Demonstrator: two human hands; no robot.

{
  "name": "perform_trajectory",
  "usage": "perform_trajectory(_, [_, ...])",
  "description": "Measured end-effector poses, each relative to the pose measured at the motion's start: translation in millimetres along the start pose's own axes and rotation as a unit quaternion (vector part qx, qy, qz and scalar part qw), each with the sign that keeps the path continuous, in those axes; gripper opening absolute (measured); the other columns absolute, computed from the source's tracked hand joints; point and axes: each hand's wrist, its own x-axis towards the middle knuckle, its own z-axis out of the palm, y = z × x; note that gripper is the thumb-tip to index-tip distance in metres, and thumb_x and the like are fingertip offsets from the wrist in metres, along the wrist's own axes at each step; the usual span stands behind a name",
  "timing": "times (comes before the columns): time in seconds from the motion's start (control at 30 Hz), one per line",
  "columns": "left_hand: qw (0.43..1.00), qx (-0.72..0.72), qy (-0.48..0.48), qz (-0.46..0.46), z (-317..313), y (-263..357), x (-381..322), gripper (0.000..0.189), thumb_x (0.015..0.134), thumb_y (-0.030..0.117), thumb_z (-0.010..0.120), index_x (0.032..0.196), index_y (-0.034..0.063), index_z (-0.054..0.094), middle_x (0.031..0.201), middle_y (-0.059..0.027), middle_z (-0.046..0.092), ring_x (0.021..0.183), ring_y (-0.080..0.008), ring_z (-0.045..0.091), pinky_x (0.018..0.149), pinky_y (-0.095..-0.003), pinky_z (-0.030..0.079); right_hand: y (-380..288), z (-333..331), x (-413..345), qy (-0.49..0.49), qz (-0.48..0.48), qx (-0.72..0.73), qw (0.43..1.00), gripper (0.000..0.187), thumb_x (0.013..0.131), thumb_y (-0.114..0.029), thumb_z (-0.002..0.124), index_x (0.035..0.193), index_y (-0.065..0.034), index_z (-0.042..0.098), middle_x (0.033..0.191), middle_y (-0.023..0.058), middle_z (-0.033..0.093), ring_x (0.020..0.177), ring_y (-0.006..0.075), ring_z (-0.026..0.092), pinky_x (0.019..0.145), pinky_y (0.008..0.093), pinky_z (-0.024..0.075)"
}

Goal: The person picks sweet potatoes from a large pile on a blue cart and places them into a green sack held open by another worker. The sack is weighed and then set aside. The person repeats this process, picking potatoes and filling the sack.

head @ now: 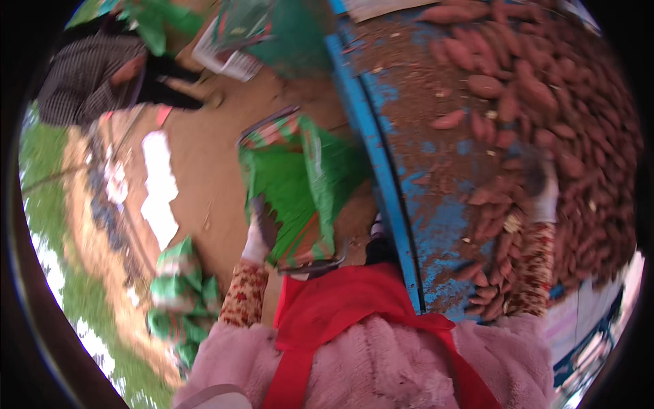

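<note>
My left hand [261,229], in a white and dark work glove, grips the near-left rim of a green woven sack [286,184]. The sack hangs with its mouth spread open on a metal frame [265,122] beside the truck bed. My right hand [539,176], also gloved, reaches over the pile of sweet potatoes [577,204] on the blue bed [439,225]. Motion blur hides its fingers, and whether it holds a sweet potato is unclear. A few sweet potatoes lie loose at the pile's edge, among soil.
A raised blue side edge [383,179] runs between sack and pile. At the upper left a person [97,76] bends over near more green sacks [286,36]. Filled green sacks [179,296] stand on the ground at the lower left, near a white sheet [159,189].
</note>
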Motion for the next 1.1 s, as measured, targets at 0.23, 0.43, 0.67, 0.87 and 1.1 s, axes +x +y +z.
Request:
perform_trajectory(0.23, [0.999, -0.011, -0.053, -0.001, -4, -22, 8, 0.102, 0.082, 0.085, 0.037, 0.158, 0.0246, 0.005, 0.164, -0.0160, -0.003, 0.150, -0.0391, -0.001, 0.115, -0.0603, 0.005, 33, 108, -99, 0.142, 0.133, -0.189, 0.963, 0.029, 0.092, -0.016, 0.064, 0.118, -0.0036, 0.062, 0.096, 0.0012, 0.066, 0.082, 0.0105, 0.062, 0.068, 0.0241, 0.0494])
perform_trajectory(0.43, [0.999, -0.012, -0.044, 0.004, -11, -22, 9, 0.100, 0.083, 0.083, 0.039, 0.158, 0.0261, 0.005, 0.164, -0.0170, -0.004, 0.150, -0.0381, -0.004, 0.116, -0.0601, 0.002, -11, 96, -28, 0.248, -0.014, -0.528, 0.812, 0.073, 0.078, -0.035, 0.074, 0.137, -0.0042, 0.044, 0.133, 0.0254, 0.050, 0.119, 0.0403, 0.051, 0.097, 0.0456, 0.0454])
perform_trajectory(0.67, [0.995, -0.064, -0.070, -0.020, 22, -7, -22, 0.089, 0.090, 0.071, 0.046, 0.154, 0.0145, 0.023, 0.155, -0.0189, 0.028, 0.142, -0.0385, 0.026, 0.114, -0.0559, 0.024, -25, 56, 114, 0.298, 0.002, -0.575, 0.762, 0.104, 0.070, -0.041, 0.079, 0.154, -0.0246, 0.018, 0.151, 0.0252, 0.028, 0.134, 0.0454, 0.036, 0.107, 0.0516, 0.0382])
perform_trajectory(0.87, [0.939, -0.215, -0.267, 0.025, 114, 23, -47, 0.066, 0.099, 0.056, 0.044, 0.145, 0.0081, 0.042, 0.133, -0.0163, 0.055, 0.118, -0.0350, 0.055, 0.107, -0.0515, 0.039, -48, 69, 105, 0.276, -0.069, -0.159, 0.945, 0.091, 0.068, -0.018, 0.086, 0.144, -0.0106, 0.037, 0.128, 0.0197, 0.055, 0.112, 0.0280, 0.058, 0.092, 0.0363, 0.0542])
perform_trajectory(1.1, [0.841, -0.285, -0.453, -0.077, 266, 31, -50, 0.078, 0.092, 0.069, 0.043, 0.149, 0.0162, 0.036, 0.139, -0.0190, 0.052, 0.128, -0.0398, 0.048, 0.109, -0.0612, 0.034, -76, 199, -7, -0.135, -0.023, -0.135, 0.981, 0.105, 0.075, -0.041, 0.080, 0.153, -0.0061, 0.020, 0.151, 0.0268, 0.031, 0.142, 0.0356, 0.032, 0.116, 0.0477, 0.0283])
